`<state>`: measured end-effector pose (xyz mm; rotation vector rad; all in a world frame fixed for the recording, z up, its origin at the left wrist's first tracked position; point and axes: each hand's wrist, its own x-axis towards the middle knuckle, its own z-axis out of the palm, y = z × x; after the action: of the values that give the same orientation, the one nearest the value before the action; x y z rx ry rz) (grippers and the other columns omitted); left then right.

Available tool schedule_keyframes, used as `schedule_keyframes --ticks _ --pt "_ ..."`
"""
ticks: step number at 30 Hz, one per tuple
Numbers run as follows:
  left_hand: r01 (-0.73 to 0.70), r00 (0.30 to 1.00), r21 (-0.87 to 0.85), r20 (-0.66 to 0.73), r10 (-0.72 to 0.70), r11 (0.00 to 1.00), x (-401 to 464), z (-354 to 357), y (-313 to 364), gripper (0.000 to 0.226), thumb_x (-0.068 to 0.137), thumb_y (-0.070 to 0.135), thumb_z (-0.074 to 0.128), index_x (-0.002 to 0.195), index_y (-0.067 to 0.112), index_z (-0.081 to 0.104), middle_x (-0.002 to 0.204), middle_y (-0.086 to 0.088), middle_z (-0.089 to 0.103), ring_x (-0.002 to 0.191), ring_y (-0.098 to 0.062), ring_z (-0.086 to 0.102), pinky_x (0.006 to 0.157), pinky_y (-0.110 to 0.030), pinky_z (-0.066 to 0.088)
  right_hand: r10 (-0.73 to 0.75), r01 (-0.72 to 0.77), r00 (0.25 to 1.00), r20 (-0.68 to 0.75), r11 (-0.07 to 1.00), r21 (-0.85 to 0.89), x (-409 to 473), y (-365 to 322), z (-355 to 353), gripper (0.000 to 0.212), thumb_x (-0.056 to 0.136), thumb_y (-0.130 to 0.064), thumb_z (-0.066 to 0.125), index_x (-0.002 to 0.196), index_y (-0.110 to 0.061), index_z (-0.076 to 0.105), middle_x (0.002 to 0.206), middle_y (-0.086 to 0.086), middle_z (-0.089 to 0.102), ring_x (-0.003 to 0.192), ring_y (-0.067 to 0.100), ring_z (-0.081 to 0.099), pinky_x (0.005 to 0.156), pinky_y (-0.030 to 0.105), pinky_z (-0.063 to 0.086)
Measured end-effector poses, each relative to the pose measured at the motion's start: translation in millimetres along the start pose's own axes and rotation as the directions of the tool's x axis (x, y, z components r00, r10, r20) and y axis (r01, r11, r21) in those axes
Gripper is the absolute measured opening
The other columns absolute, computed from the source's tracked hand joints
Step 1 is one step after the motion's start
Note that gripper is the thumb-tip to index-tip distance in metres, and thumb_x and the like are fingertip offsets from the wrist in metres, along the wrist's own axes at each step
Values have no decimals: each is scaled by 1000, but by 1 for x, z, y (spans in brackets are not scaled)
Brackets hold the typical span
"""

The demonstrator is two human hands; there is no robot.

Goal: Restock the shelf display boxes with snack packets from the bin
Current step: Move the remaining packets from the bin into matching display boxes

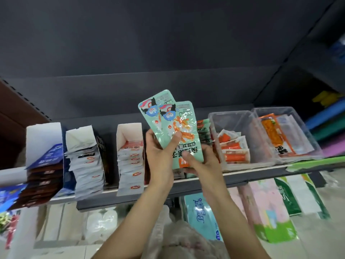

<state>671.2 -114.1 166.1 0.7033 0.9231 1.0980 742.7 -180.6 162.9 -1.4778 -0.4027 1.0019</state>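
Both hands hold mint-green snack packets (168,116) up in front of the shelf (205,181). My left hand (160,152) grips the fanned packets from the left, thumb across their front. My right hand (199,161) holds their lower end from the right. Behind them a stack of the same green packets (204,131) stands in a display spot, mostly hidden by the hands. White display boxes sit to the left: one with red-and-white packets (130,159), one with white packets (85,163), one with dark red packets (43,165). The bin is not in view.
Two clear plastic tubs stand on the shelf at the right, one (231,141) with orange-and-white packets, one (285,135) with long orange packets. Tissue packs (201,212) and pink and green packages (270,208) lie on the level below. A dark shelf underside (149,43) hangs overhead.
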Motion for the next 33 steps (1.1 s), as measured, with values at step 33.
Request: schedule_keyframes --ticks 33 --pt "-785 617 610 785 -51 -105 82 57 29 34 83 29 72 115 23 58 102 5 70 87 -15 67 79 -33 50 -319 437 770 -552 895 93 37 -16 -96 16 96 -15 53 103 -28 61 102 -6 67 100 10 65 81 28 53"
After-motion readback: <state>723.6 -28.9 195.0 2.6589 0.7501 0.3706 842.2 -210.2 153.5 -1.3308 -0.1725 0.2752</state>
